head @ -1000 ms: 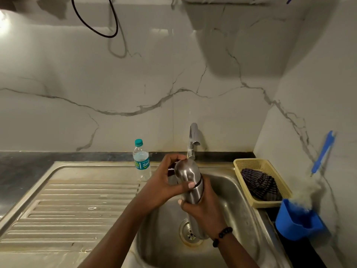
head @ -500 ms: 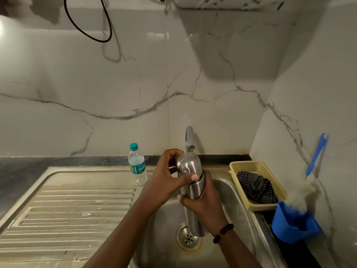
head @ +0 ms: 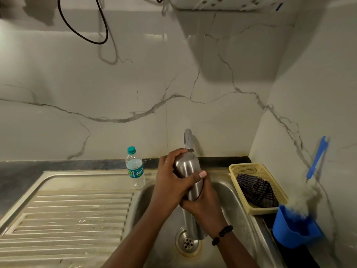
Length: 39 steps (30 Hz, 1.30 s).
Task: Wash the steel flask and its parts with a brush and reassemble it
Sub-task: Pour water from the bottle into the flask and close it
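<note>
1. The steel flask stood nearly upright over the sink, its domed cap end just under the tap and its base low above the drain.
2. The left hand was wrapped around the flask's upper part, thumb laid across the front of the cap section, fingers curled behind it.
3. The right hand clasped the body just below, fingers closed round the barrel; a bead bracelet sat on that wrist.
4. Whether the cap was being loosened or tightened could not be told, and no water stream was plainly visible.
5. Handling, as a judgement: the flask looked rigid and smooth, likely slippery if wet, and fairly light if empty. A full wrap round the barrel with one hand and round the cap with the other seemed the safest hold, kept over the basin so a slip would fall only a little way.
6. The brush leaned in a blue holder at the far right, well apart from both hands, beside a yellow basket holding a striped cloth.
7. A small plastic water bottle stood on the surface left of the tap.
</note>
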### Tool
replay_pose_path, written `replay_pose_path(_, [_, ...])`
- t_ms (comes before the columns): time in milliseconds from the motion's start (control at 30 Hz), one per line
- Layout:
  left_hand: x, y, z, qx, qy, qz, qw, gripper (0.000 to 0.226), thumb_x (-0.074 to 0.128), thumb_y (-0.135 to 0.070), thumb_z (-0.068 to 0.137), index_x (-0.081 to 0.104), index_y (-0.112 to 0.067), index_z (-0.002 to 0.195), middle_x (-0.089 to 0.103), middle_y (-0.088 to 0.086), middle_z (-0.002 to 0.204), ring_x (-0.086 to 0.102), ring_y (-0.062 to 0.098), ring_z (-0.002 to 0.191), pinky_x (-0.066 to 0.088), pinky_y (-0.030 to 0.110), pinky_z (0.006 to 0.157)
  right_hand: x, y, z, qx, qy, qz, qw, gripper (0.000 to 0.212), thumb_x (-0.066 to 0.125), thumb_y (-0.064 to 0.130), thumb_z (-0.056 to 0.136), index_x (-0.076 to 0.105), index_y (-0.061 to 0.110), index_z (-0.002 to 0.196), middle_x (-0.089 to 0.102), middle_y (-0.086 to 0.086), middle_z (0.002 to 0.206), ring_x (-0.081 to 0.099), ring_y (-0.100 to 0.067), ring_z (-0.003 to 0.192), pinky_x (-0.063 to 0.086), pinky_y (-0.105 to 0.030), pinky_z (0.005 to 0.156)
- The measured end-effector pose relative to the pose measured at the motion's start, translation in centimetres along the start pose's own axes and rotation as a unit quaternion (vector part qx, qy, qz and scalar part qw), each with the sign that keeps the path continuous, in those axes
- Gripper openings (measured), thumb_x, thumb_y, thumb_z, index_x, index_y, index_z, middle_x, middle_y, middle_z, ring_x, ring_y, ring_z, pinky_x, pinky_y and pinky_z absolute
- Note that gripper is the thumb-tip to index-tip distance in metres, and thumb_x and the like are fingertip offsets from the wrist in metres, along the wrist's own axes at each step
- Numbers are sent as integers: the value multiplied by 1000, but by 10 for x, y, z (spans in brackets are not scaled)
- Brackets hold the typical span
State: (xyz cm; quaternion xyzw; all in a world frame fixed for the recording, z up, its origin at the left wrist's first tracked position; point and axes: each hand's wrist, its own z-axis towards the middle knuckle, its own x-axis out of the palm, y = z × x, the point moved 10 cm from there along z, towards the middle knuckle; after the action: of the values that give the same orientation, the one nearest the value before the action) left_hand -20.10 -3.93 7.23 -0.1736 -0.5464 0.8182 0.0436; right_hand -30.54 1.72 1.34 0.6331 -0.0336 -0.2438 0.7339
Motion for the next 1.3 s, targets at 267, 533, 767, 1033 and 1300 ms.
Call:
replay_pose_path(267, [12, 4, 1, -34, 108, -185, 976, 63, 78, -30, 72, 51, -30, 129, 64, -5, 121, 63, 14, 111, 54, 23, 84, -6, 4, 2, 7, 36, 0, 999, 73, 86, 15, 67, 43, 46, 117, 65, 17, 104, 64, 2, 95, 55, -17, 72])
replay_pose_path(533, [12, 9, 8, -51, 90, -210, 972, 76, 85, -27, 75, 40, -31, 136, 68, 4, 121, 67, 16, 110, 56, 27, 86, -9, 8, 3, 4, 23, 15, 1000, 72, 86, 15, 68, 44, 45, 119, 64, 20, 107, 65, -1, 96, 56, -19, 72])
replay_pose_path(767, [16, 17, 8, -57, 71, -168, 982, 78, 85, -49, 58, 39, -30, 119, 61, 2, 115, 67, 11, 99, 56, 24, 77, -4, 17, 7, -15, 18, -14, 1000, 74, 87, 15, 66, 41, 46, 115, 64, 20, 101, 62, 7, 96, 52, -10, 70])
replay_pose_path(1033, [15, 10, 8, -39, 94, -153, 983, 75, 88, -45, 65, 42, -30, 122, 63, -17, 111, 64, 1, 103, 53, 18, 79, -7, 16, 10, -16, 34, -4, 999, 72, 85, 13, 69, 41, 48, 115, 64, 14, 106, 63, 1, 99, 56, -18, 73])
replay_pose_path(1300, [16, 9, 10, -58, 128, -165, 976, 65, 78, -36, 78, 40, -30, 130, 66, -2, 122, 65, 12, 111, 55, 23, 84, -13, 16, 13, -19, 16, -19, 999, 71, 85, 14, 70, 41, 45, 116, 62, 26, 103, 62, 5, 94, 52, -11, 69])
